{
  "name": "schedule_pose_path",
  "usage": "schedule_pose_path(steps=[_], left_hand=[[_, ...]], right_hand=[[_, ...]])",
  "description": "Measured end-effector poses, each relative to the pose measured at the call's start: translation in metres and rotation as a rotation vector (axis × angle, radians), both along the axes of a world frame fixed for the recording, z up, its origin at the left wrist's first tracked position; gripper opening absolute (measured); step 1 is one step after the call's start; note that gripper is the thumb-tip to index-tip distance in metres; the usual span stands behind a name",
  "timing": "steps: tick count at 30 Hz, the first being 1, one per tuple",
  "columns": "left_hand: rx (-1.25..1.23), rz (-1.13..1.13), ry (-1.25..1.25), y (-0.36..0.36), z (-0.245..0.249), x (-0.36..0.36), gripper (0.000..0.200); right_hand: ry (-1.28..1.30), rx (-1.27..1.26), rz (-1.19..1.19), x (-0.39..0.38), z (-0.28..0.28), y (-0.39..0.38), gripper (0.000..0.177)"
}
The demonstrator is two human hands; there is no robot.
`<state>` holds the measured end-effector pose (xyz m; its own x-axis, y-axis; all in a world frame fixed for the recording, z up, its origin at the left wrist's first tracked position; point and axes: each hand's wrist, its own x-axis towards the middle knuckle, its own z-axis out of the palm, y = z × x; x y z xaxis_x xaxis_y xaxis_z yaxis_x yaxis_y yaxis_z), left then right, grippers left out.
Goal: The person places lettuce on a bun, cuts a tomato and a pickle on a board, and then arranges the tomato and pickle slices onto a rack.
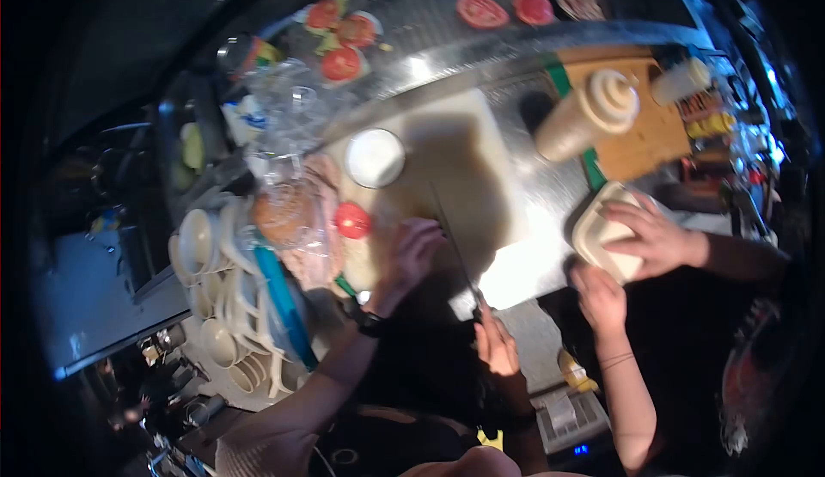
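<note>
My right hand (497, 344) is wrapped round the handle of a knife (457, 249). Its long narrow blade points away from me across a pale cutting board (491, 133). To the left of the blade, my left hand (414, 258) is over the board with loosely bent fingers, slightly blurred, and nothing visible in them. A cut tomato (352, 219) lies just left of that hand. Beyond it stands a round container of white contents (375, 157). A bag of sliced meat (292, 215) lies at the board's left side.
A co-worker's hands (653, 236) hold a pale takeaway box (601, 223) close on my right. A sauce bottle (589, 116) leans near a wooden board (644, 129). White cups (202, 241) crowd the left. Tomato slices (483, 10) lie along the back counter.
</note>
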<state>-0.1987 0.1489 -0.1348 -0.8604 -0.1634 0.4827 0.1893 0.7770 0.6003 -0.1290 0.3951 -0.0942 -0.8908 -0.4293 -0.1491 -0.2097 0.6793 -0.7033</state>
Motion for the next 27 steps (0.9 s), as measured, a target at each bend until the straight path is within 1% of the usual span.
schedule_pose_path(steps=[1, 3, 4, 6, 9, 10, 11, 13, 16, 19, 23, 27], left_hand=[[0.014, -0.028, -0.004, -0.001, 0.0, 0.0, 0.015], [0.105, -0.024, -0.011, 0.003, -0.001, 0.0, 0.014], [0.115, -0.014, -0.017, 0.003, 0.0, 0.001, 0.014], [0.147, -0.004, -0.024, 0.004, 0.002, 0.0, 0.014], [0.095, -0.012, -0.057, 0.0, 0.007, 0.001, 0.014], [0.098, -0.001, -0.058, 0.0, 0.003, 0.003, 0.014], [0.107, 0.007, -0.063, 0.0, -0.002, 0.004, 0.015], [0.105, 0.031, -0.055, 0.004, -0.004, 0.003, 0.013], [0.111, 0.039, -0.009, 0.002, -0.007, -0.001, 0.012], [0.092, 0.014, -0.006, 0.0, -0.008, 0.0, 0.012], [0.058, 0.039, -0.002, -0.001, -0.015, 0.003, 0.012], [0.061, 0.024, -0.016, 0.0, -0.007, 0.0, 0.013]], right_hand=[[-0.128, -0.039, -0.027, -0.002, -0.002, 0.002, 0.045], [-0.135, -0.057, -0.02, -0.006, -0.001, 0.005, 0.045], [-0.179, -0.017, -0.006, -0.009, 0.003, 0.006, 0.045], [-0.137, -0.027, 0.006, -0.01, 0.0, 0.006, 0.044], [-0.061, 0.002, -0.003, -0.015, 0.004, 0.002, 0.042], [-0.047, 0.037, -0.02, -0.014, 0.008, 0.003, 0.042], [0.022, 0.001, -0.046, -0.013, 0.006, 0.005, 0.042], [-0.012, 0.05, -0.037, -0.017, 0.021, 0.003, 0.043], [-0.129, 0.118, 0.021, -0.017, 0.035, 0.008, 0.043], [-0.076, 0.154, 0.04, -0.011, 0.037, 0.011, 0.043], [-0.041, 0.232, 0.057, -0.002, 0.037, 0.017, 0.044], [0.015, 0.248, 0.045, 0.004, 0.038, 0.024, 0.046]])
